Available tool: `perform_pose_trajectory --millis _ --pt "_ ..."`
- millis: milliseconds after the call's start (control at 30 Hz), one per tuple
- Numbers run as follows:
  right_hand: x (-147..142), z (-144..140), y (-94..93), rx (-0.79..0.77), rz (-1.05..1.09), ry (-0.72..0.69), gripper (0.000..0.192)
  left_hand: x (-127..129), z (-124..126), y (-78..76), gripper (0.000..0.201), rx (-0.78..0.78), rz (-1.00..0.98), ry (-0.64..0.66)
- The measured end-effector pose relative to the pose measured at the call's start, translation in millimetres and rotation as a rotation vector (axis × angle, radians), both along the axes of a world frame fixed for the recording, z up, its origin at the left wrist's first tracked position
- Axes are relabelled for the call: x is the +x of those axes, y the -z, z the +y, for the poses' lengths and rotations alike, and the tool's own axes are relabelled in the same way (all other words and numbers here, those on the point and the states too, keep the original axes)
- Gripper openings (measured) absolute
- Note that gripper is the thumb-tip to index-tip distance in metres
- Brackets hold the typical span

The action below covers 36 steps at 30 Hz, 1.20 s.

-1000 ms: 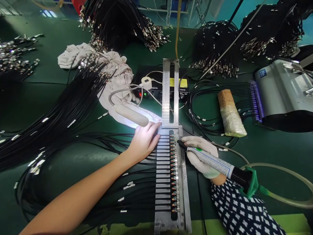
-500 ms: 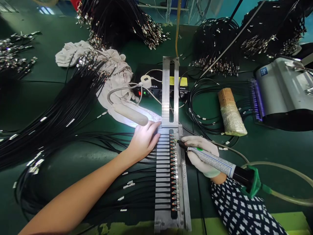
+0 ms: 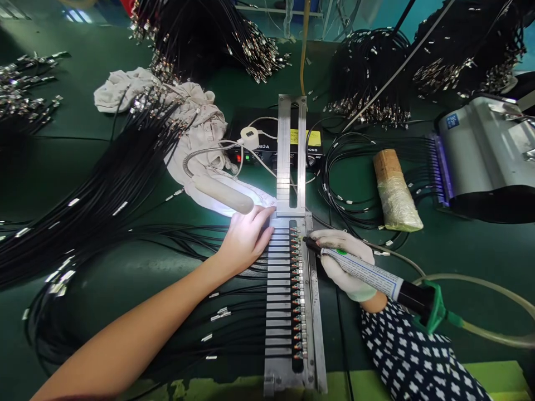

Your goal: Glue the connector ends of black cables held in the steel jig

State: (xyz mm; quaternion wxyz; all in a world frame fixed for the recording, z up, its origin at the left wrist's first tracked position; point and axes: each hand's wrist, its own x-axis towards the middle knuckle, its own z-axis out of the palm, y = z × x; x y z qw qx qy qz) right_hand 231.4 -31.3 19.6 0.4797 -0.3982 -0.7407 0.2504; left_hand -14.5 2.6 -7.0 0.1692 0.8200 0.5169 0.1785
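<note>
A long metal jig (image 3: 281,323) lies on the bench with a row of black cables (image 3: 244,303) set side by side in its slots. Their metal connector ends (image 3: 298,289) line the dark channel on the right. My left hand (image 3: 246,236), bare, rests at the jig's upper left edge over the cables, fingers stretched out and holding nothing. In its white glove, my right hand (image 3: 345,262) is closed round a glue-dispensing syringe (image 3: 368,273) with a printed label and green cap. The syringe's black tip is at the upper connectors; whether it touches one I cannot tell.
A small lamp (image 3: 223,195) shines beside my left hand. Behind the jig stands a black control box (image 3: 261,153). To the right are a wrapped block (image 3: 397,189) and a grey machine with a violet glow (image 3: 480,156). Cable bundles (image 3: 112,161) and a crumpled cloth (image 3: 200,133) lie left.
Almost nothing differs. The rear of the syringe has shifted slightly upward in view, while my left hand keeps its place at the jig.
</note>
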Motion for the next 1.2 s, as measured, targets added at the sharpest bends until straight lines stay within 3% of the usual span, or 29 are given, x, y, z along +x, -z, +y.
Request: perform_pose_trajectory --millis 467,1200 --pt "4.3 -10.5 -1.1 -0.002 0.032 -0.007 0.023 0.4 -0.4 -1.2 0.039 -0.007 0.009 -0.003" --pt "0.3 -8.6 -3.0 0.005 -0.036 -0.003 0.009 0.1 -0.6 -0.9 0.039 0.001 0.016 -0.005"
